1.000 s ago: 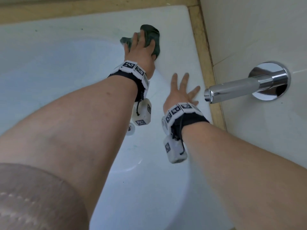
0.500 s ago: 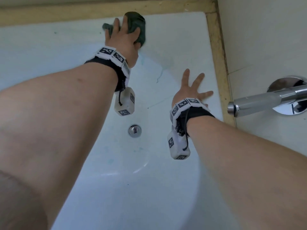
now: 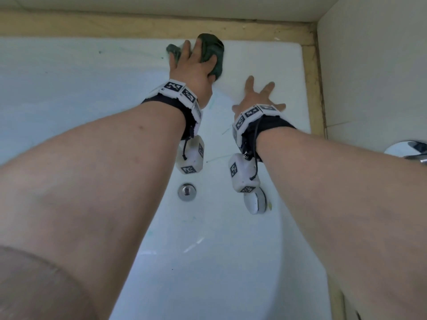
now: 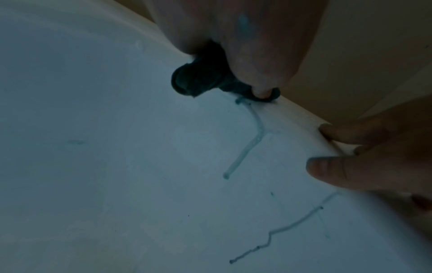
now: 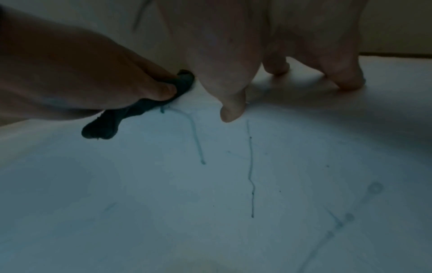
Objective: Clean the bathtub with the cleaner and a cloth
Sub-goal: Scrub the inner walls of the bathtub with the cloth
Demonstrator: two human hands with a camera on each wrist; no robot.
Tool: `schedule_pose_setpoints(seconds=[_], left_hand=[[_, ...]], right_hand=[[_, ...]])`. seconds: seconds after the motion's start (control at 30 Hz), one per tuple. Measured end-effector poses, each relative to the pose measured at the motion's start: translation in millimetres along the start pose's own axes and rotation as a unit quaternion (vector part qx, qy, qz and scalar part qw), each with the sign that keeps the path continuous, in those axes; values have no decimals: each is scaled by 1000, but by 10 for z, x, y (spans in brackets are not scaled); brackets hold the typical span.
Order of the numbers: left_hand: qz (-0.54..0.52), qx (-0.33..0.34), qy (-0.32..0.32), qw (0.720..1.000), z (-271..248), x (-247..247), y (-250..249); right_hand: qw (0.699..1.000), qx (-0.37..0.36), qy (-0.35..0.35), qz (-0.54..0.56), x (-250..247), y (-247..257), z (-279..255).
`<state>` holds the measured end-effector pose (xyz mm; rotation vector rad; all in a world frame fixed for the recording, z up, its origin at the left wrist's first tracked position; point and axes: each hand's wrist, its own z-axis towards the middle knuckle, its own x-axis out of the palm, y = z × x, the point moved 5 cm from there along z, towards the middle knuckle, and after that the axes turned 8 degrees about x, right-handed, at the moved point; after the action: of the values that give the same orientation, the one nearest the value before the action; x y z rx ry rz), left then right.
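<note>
- At the tub's far rim, head view: left hand [image 3: 193, 68] presses a dark green cloth [image 3: 211, 54] flat on the white tub [image 3: 69, 72] ledge, near the far right corner, fingers spread over the cloth, which bunches out past them on both sides.
- Right hand [image 3: 258, 97] lies flat on the ledge just right of the left, fingers splayed wide, holding nothing, close to the cloth but apart from it.
- Overflow cap [image 3: 186, 192] sits on the tub's end wall below the wrists; part of a chrome fitting [image 3: 407, 151] shows at the right edge.
- Left wrist view: dim; cloth [image 4: 201, 77] sticks out from under the palm, a fingertip on its edge; teal cleaner streaks [image 4: 250, 144] run down the wall; right hand's fingers [image 4: 346, 170] rest on the rim at right.
- Right wrist view: dim; fingertips [image 5: 233, 112] touch the ledge, spread; left hand's thumb pins the cloth [image 5: 140, 109] at left; thin streaks [image 5: 250, 166] run down the wall.
</note>
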<state>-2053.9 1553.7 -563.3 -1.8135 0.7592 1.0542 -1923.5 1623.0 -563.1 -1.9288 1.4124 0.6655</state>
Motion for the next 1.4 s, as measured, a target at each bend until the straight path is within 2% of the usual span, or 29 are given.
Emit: schedule_pose_setpoints(seconds=[0.23,0.4,0.5,0.6,0.77,0.9,0.97,1.07,1.13,1.27,1.4], left_hand=[[-7,10,15,1000,-21,-23,-18],[4,84,37,996,-39,96,-277],[-10,90,32,995,-46,131,-356],[-18,65,-3,998,-110,80,-222],[0,-47,-73,996,-346,-94,399],[14,-90,-91,992,-430,-130,595],[13,-79,-83,993,-394,-96,453],[20,14,-50,998,-295,55,-5],[7,33,-38,999,-249,155,-205],[0,23,-47,999,-263,155,-108],[0,-71,-97,993,-464,-91,521]], right_hand=[[1000,1,2,-16,5,-14,22],[1000,-2,-17,-11,42,-11,15],[1000,-2,-26,-15,58,-7,5],[1000,2,-28,-10,64,-7,-21],[1000,12,-19,-15,51,10,-16],[1000,12,-12,-10,64,17,-5],[1000,11,-11,-6,63,14,-18],[1000,10,-12,5,62,6,-27],[1000,4,-18,4,72,11,-15],[1000,9,-19,4,74,11,-25],[1000,19,-16,-6,52,27,-33]])
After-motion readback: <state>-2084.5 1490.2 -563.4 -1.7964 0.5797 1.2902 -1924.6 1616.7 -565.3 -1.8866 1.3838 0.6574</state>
